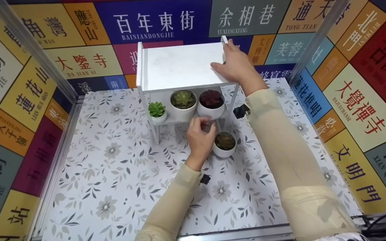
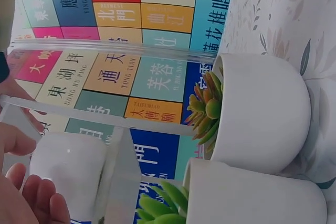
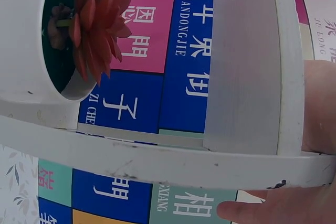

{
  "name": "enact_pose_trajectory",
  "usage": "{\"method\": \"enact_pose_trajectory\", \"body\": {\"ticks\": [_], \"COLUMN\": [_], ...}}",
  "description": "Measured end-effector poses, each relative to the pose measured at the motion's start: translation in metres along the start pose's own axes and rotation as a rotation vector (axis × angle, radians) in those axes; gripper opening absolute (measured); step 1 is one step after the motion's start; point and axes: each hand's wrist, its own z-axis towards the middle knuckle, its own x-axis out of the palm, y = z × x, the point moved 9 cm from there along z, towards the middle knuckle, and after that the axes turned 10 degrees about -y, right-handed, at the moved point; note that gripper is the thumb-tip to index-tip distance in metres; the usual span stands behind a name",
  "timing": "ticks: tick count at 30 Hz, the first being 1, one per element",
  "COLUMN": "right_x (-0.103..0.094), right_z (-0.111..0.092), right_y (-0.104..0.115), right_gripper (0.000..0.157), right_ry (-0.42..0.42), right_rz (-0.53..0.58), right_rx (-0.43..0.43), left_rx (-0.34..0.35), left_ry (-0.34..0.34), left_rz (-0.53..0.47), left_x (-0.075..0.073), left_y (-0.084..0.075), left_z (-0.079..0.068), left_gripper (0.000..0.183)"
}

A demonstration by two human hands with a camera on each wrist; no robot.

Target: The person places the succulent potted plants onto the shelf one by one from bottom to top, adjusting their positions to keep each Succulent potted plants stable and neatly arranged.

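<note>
A white two-tier plant shelf (image 1: 183, 67) stands on the floral cloth. My right hand (image 1: 235, 63) grips its upper right edge, thumb over the top board. Below, my left hand (image 1: 200, 139) is in front of the lower board with its fingers loosely bent and nothing visible between them. It is close to the white pot (image 2: 68, 177) with a dark red succulent (image 1: 211, 97); contact cannot be told. Left of that pot stand a white pot with a pale green succulent (image 1: 183, 99) and a small bright green one (image 1: 157, 110).
A white pot with a brownish-green succulent (image 1: 225, 142) stands on the cloth (image 1: 112, 174) near the shelf's right front leg. In the left wrist view another white pot (image 2: 257, 198) with green leaves sits beside it. Panels printed with characters (image 1: 152, 20) enclose the space.
</note>
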Motion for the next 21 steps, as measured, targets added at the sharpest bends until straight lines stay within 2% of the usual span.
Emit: {"method": "enact_pose_trajectory", "body": {"ticks": [14,21], "right_x": [-0.001,0.0], "right_z": [0.001,0.0], "right_y": [0.001,0.001], "right_gripper": [0.096,0.096], "right_ry": [0.005,0.01], "right_rz": [0.016,0.016], "right_rx": [-0.01,-0.012], "left_rx": [-0.005,0.019], "left_ry": [0.079,0.078], "left_rz": [-0.023,-0.071], "left_x": [-0.021,-0.034], "left_y": [0.004,0.004], "left_z": [-0.006,-0.006], "left_gripper": [0.017,0.024]}}
